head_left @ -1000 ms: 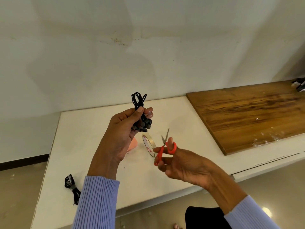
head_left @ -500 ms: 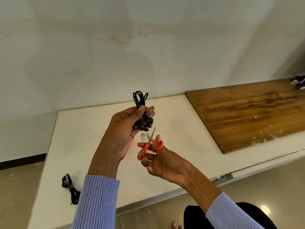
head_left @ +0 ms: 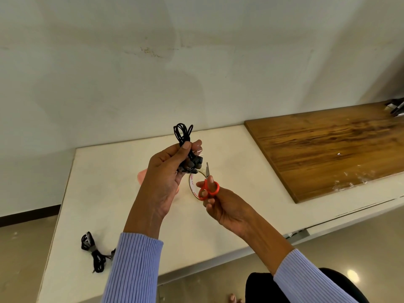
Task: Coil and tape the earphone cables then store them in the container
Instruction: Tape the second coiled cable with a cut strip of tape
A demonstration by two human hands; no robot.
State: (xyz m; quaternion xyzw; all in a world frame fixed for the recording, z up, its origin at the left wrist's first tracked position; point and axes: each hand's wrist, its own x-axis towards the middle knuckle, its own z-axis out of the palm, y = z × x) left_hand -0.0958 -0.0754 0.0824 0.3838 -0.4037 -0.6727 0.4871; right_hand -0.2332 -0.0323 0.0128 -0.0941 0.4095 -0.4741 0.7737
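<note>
Earphone coil [head_left: 183, 136] pinched in left hand [head_left: 166, 178] | right hand [head_left: 220, 204] grips scissors [head_left: 207, 184], blades seemingly shut

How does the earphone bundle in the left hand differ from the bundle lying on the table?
The held bundle is gripped upright in the left hand, loops fanning above the thumb; the table bundle lies flat near the white table's front-left edge, untouched. The held bundle has scissors in the right hand poised beside it; the table bundle has none. Both are coiled black cable.
</note>
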